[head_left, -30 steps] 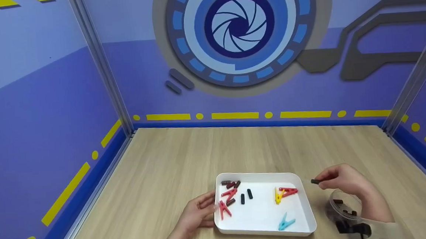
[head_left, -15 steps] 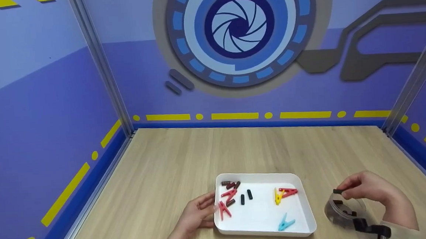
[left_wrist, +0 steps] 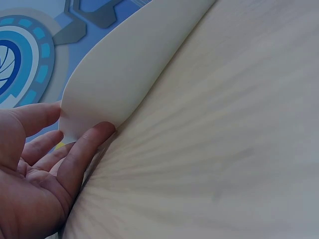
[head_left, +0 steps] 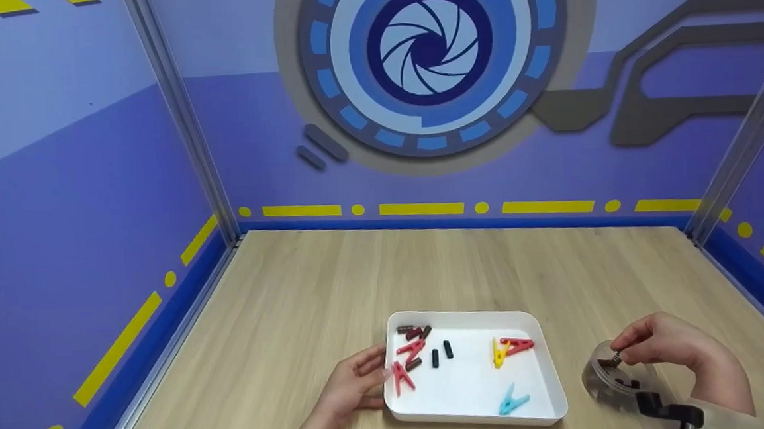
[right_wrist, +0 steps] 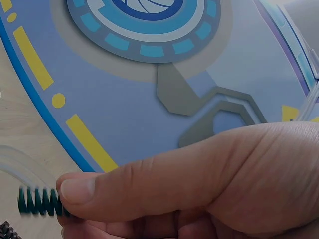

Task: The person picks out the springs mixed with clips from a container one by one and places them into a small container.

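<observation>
My left hand [head_left: 346, 386] rests against the left wall of a white tray [head_left: 474, 418]; in the left wrist view, fingertips touch the tray's outer wall [left_wrist: 124, 59]. Above a clear round tub [head_left: 598, 387], my right hand [head_left: 678, 342] pinches a small dark green coil spring [right_wrist: 40, 201] between thumb and fingers. Other dark springs [head_left: 624, 383] lie inside the tub. In the tray are brown springs [head_left: 405, 330], two black springs [head_left: 435, 358], red clips [head_left: 402, 378], a yellow clip [head_left: 498, 353] and a light blue clip [head_left: 513, 402].
The wooden tabletop [head_left: 451, 263] extends behind the tray and tub. Printed blue-purple walls [head_left: 238, 144] with metal corner posts [head_left: 180, 121] enclose it. A black strap-like piece [head_left: 669, 410] sits at my right wrist, beside the tub.
My right hand has moved right from beside the tray to above the tub, carrying the spring, which now points down into the tub. My left hand and the tray stay put.
</observation>
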A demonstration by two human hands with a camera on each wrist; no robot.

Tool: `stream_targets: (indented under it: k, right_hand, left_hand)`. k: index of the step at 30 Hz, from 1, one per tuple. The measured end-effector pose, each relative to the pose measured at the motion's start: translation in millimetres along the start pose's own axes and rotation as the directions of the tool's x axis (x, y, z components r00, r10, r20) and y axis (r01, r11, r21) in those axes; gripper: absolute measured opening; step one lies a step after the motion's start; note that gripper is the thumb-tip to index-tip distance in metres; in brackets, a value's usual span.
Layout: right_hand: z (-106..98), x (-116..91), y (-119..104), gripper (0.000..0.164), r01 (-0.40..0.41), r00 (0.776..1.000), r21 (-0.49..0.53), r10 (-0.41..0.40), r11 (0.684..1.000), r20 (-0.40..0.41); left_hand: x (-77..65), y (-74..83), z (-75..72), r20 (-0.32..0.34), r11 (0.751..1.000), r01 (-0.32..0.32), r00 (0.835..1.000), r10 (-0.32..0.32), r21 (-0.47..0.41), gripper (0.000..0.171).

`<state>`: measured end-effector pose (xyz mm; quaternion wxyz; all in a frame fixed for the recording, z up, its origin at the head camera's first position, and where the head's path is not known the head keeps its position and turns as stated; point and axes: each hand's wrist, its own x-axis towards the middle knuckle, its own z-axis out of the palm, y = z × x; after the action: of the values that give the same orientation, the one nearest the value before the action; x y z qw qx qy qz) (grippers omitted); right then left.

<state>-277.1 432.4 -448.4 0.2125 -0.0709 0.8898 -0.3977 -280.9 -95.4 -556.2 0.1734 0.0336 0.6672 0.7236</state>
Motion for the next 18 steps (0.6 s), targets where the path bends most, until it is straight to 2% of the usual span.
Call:
stream_targets:
  k: [18]
  right_hand:
    - [0.7, 0.9, -1.5, 0.034, -0.049, 0.999, 0.014, 0.049, 0.999, -0.002]
  left_hand:
    - [-0.5, -0.8, -0.2, 0.002, 1.0, -0.011, 1.0, 0.011, 0.002, 0.061]
